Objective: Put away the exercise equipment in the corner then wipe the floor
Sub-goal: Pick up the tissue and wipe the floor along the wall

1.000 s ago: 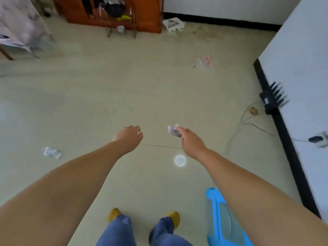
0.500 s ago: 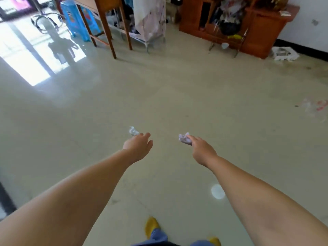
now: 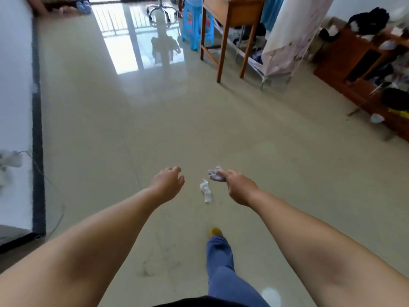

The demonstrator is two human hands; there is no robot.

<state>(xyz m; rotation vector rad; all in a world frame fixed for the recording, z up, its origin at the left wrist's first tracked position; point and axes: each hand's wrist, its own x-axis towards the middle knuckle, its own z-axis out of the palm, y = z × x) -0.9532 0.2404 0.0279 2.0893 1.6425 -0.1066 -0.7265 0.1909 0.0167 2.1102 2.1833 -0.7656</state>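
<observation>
Underfoot, glossy beige floor (image 3: 221,129) holds a crumpled tissue (image 3: 205,190).

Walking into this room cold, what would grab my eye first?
Two bare arms reach forward: the right hand pinches a crumpled tissue, the left hand holds nothing. Another white wad lies on the floor between them. Far off, window light glares beside a blue stool.
</observation>
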